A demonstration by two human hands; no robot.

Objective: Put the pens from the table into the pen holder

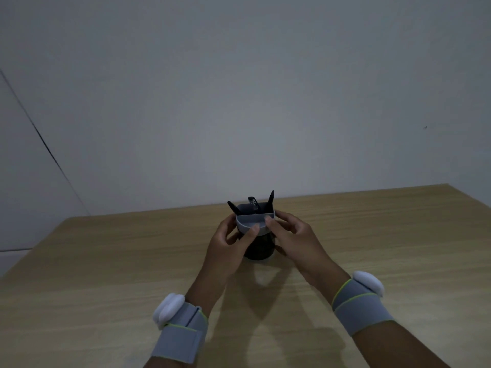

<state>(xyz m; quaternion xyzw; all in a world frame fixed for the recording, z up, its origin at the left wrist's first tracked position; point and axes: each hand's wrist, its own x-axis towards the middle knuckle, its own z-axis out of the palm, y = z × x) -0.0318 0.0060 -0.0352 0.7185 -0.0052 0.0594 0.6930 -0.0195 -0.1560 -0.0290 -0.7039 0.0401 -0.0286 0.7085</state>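
Note:
A dark round pen holder (259, 248) with a grey half-round top compartment (249, 221) stands in the middle of the wooden table (106, 274). Three dark pens stick up out of its rear part: one leaning left (233, 207), one upright with a clip (253, 202), one leaning right (270, 198). My left hand (228, 243) wraps the holder's left side with the thumb on the grey rim. On the right side, my right hand (295, 237) grips it, fingers touching the rim. No pen lies loose on the table.
A plain grey wall rises right behind the table's far edge (345, 193). Both wrists wear grey straps with white pods. The table's left edge runs diagonally at the lower left.

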